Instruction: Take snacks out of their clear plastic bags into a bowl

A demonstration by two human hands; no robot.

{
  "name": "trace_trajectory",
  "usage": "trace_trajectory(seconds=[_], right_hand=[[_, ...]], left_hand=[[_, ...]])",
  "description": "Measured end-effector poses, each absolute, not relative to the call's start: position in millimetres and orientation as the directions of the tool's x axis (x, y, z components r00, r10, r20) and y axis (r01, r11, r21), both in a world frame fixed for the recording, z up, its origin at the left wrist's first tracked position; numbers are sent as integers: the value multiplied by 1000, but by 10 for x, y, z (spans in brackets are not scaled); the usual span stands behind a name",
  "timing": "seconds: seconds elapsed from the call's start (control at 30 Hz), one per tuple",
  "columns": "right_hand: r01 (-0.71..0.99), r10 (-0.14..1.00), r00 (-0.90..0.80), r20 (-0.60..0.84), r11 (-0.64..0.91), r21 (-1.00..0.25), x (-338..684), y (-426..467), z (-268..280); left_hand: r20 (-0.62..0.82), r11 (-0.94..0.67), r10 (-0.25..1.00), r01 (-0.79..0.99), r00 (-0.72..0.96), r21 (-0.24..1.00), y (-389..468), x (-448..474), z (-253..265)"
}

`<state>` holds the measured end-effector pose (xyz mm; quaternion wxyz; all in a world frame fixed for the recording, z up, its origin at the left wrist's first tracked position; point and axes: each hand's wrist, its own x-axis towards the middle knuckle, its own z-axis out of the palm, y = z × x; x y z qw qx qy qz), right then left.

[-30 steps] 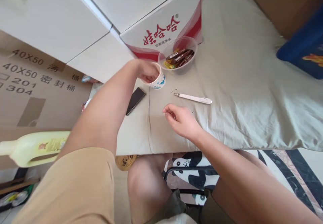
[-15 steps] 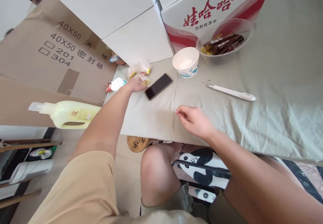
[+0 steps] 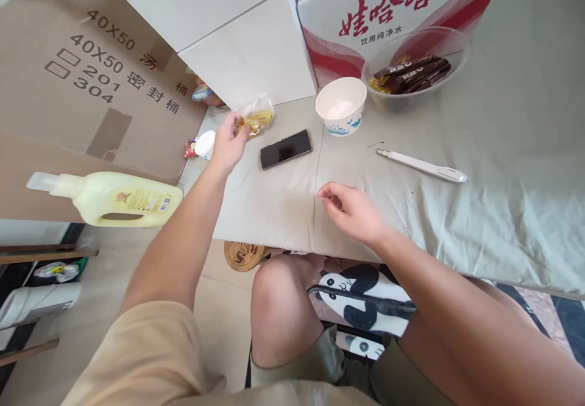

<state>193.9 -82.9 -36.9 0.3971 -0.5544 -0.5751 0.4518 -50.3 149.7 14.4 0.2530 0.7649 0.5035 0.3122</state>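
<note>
At the far left of the cloth-covered surface, my left hand point(image 3: 232, 141) has its fingers closed on a clear plastic bag point(image 3: 259, 117) with yellow packets inside. Just right of that hand lies a dark smartphone point(image 3: 286, 149), its screen black. Behind my left wrist, a white paper piece point(image 3: 205, 144) shows beside a small red wrapper point(image 3: 190, 148). My right hand point(image 3: 351, 210) hovers at or rests on the front of the cloth, fingers curled in, nothing seen in them. A white paper bowl point(image 3: 341, 106) with blue print stands beyond it. A white utility knife point(image 3: 421, 165) lies to its right.
A clear plastic bowl point(image 3: 415, 64) holds several dark brown packets, before a red-and-white carton point(image 3: 388, 19). On the left stand a large brown cardboard box point(image 3: 91, 83) and a pale yellow bottle point(image 3: 130, 199). White cabinets point(image 3: 247, 46) rise at the back.
My left hand has moved back and slightly left, lifting the clear bag by its near end. The smartphone now lies at a flatter angle. My right hand has barely moved.
</note>
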Motion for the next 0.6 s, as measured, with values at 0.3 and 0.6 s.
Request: trace_trajectory(seconds=[0.3,0.6], right_hand=[[-33,968,235,85,96,-995,2296,-782,-459],[527,828,469,308,18,-850,2510,-928,-449]], left_hand=[[-70,51,886,55,458,997,-44,504,-223],[-281,371,851,-128,443,920,-248,982,-526]])
